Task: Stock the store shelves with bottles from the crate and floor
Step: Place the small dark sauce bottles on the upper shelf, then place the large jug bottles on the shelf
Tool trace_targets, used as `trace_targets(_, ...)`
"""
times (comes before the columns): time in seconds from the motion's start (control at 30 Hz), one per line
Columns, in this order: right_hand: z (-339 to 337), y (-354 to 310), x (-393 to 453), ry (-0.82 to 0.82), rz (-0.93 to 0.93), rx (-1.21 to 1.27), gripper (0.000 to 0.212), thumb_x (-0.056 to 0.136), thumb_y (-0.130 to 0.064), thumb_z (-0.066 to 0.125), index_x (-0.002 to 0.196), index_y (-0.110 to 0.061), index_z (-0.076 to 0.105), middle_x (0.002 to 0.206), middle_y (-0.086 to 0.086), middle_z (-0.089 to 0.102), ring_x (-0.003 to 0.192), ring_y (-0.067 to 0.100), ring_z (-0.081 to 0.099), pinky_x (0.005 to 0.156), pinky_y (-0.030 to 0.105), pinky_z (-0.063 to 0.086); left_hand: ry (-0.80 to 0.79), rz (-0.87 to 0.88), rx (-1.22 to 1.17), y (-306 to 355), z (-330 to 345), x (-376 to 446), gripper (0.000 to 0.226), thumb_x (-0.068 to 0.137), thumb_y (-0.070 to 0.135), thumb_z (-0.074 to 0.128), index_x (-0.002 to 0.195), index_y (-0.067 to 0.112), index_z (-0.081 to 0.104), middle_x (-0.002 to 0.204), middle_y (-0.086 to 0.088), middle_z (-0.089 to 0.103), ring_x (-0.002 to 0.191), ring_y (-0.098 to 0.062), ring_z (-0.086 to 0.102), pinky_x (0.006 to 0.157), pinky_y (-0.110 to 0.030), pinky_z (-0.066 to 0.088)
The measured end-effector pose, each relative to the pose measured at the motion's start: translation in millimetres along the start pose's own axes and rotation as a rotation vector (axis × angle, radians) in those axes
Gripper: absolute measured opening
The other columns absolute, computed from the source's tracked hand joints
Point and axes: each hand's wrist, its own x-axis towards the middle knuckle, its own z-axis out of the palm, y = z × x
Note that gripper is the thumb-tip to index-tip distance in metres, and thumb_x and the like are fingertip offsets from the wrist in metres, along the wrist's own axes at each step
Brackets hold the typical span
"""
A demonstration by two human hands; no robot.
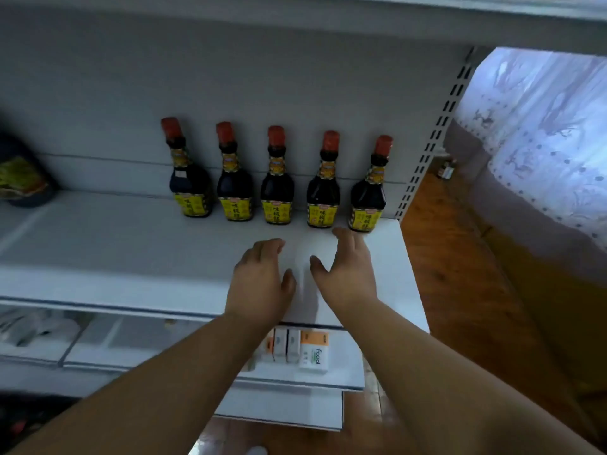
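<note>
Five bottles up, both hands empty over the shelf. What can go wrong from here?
1. The right hand has fingertips close to the rightmost bottle; a bump might tip it off the shelf end nearby.
2. The row of bottles stands closely spaced, so one knocked over by the left hand may topple its neighbours.
</note>
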Motion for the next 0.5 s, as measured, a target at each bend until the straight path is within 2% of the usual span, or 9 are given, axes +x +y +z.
trace_targets(0.23,47,-62,-46,-0.239,-0.420,0.050,0.056,0.088,-0.029,0.065,0.137,-0.012,0.045,0.136,0.009,0.046,0.126,0.028,0.043,0.104,0.041,0.040,0.171,-0.269,0.153,-27,-62,-108,0.046,0.080,0.016,0.069,0.123,0.011,0.053,0.117,-0.007,0.059,0.099,-0.026,0.061,0.081,-0.041,0.052)
trace_targets(0.4,84,-129,-129,-0.401,-0.615,0.120,0.053,0.086,-0.028,0.065,0.133,-0.012,0.049,0.133,0.008,0.048,0.122,0.028,0.047,0.102,0.040,0.041,0.243,-0.479,0.288,-57,-123,-206,0.044,0.082,0.019,0.067,0.123,0.013,0.053,0.114,-0.004,0.058,0.100,-0.023,0.058,0.084,-0.034,0.047)
trace_targets(0.5,108,-167,-180,-0.465,-0.765,0.109,0.053,0.084,-0.028,0.066,0.131,-0.009,0.050,0.130,0.010,0.050,0.119,0.029,0.049,0.101,0.045,0.042,0.311,-0.599,0.297,-78,-159,-261,0.043,0.081,0.020,0.067,0.122,0.015,0.054,0.113,-0.002,0.057,0.101,-0.019,0.057,0.085,-0.032,0.049)
